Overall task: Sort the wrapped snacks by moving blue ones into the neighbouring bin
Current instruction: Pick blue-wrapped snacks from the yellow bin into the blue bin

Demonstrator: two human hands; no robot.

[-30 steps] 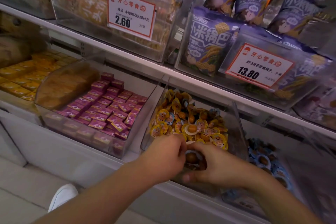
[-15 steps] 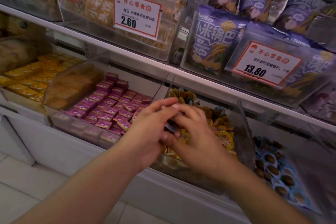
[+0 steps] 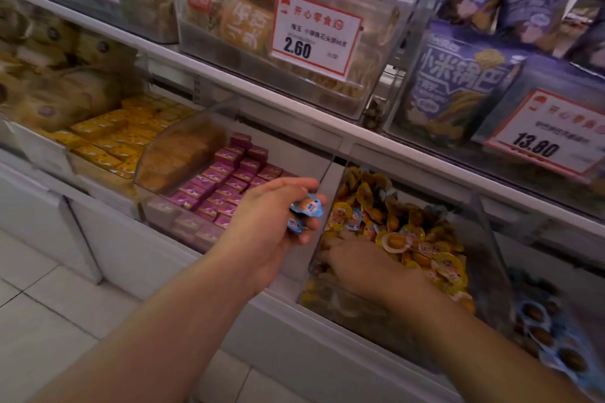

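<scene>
I see my left hand (image 3: 275,222) raised in front of the clear bins, palm turned inward, with its fingers curled round two blue snacks (image 3: 306,211); one sits by the fingertips and the other lower in the palm. The hand hovers over the divider between the bin of purple packets (image 3: 229,183) and the middle bin (image 3: 484,226), not touching either.

My right hand (image 3: 357,263) is down inside the middle bin, lying on the heap of yellow snacks (image 3: 422,245). Its fingers reach into the pile and are partly buried, so I cannot tell whether they grip anything. The two hands are apart, the left higher and to the left of the right.

One more blue-wrapped snack (image 3: 355,218) lies among the yellow ones, just beyond my right hand's fingers. The neighbouring bin (image 3: 510,291) on the right holds blue-wrapped snacks (image 3: 543,334), blurred at the picture's edge.

Further left sits a bin of yellow boxes (image 3: 111,137). On the shelf above, a price tag (image 3: 316,33) reads 2.60 and another tag (image 3: 546,131) reads 13.80, in front of purple bags (image 3: 458,82).
</scene>
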